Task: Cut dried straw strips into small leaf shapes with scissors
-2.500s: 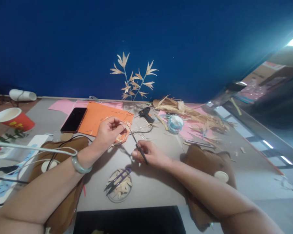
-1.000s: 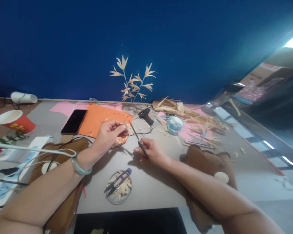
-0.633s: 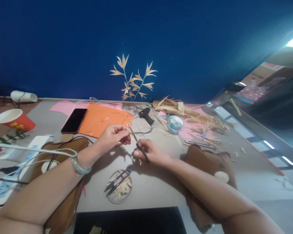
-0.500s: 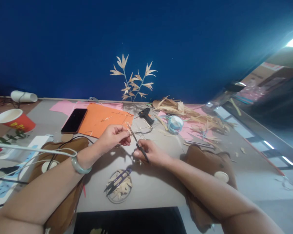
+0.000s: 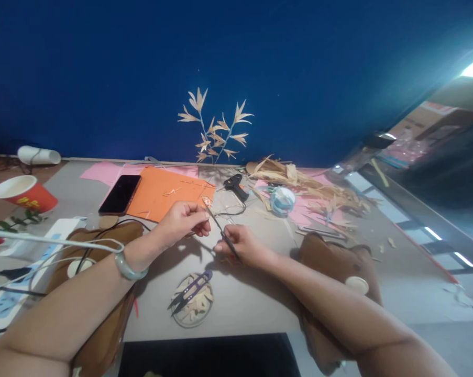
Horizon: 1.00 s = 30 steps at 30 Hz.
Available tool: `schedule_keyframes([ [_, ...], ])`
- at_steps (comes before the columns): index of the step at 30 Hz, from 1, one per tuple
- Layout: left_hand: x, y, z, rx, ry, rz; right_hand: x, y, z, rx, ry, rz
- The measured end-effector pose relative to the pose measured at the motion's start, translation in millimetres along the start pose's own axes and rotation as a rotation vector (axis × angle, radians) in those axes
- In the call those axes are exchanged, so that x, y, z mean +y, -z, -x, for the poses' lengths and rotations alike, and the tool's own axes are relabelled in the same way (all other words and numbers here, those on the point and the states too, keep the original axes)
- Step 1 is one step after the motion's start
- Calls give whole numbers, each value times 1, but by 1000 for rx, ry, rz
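My left hand (image 5: 187, 217), with a pale green bangle on its wrist, is closed in a pinch over the table. What its fingers hold is too small to make out. My right hand (image 5: 240, 243) grips slim dark-handled scissors (image 5: 228, 241), their narrow blades slanting up and left past my left fingertips. A small pale piece (image 5: 207, 201) lies by the blade tips, near the orange sheet. Below my hands, purple thread snips (image 5: 193, 290) rest across a round dish (image 5: 191, 325) of cream-coloured scraps.
Beyond my hands stands a branch with pale leaves (image 5: 216, 125). A black glue gun (image 5: 236, 187), a blue-and-white tape roll (image 5: 282, 201) and dried husks (image 5: 299, 180) lie nearby. At left are an orange sheet (image 5: 157, 199), a phone (image 5: 120, 194) and a paper cup (image 5: 24, 192). Brown cushions flank my forearms.
The scissors have turned slightly in my right hand and look narrower, with the blades closer together. My left hand has hardly moved.
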<state>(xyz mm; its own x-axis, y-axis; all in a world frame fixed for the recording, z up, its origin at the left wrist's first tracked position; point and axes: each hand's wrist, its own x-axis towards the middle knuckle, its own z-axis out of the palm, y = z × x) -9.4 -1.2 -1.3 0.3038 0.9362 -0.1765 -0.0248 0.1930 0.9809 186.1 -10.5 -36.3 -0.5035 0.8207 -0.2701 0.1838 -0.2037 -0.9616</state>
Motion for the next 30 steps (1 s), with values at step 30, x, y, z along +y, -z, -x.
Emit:
schedule_keyframes([
  [30,-2,5,0,-242,66,-308,-32,105,-11,530,-124,1468],
])
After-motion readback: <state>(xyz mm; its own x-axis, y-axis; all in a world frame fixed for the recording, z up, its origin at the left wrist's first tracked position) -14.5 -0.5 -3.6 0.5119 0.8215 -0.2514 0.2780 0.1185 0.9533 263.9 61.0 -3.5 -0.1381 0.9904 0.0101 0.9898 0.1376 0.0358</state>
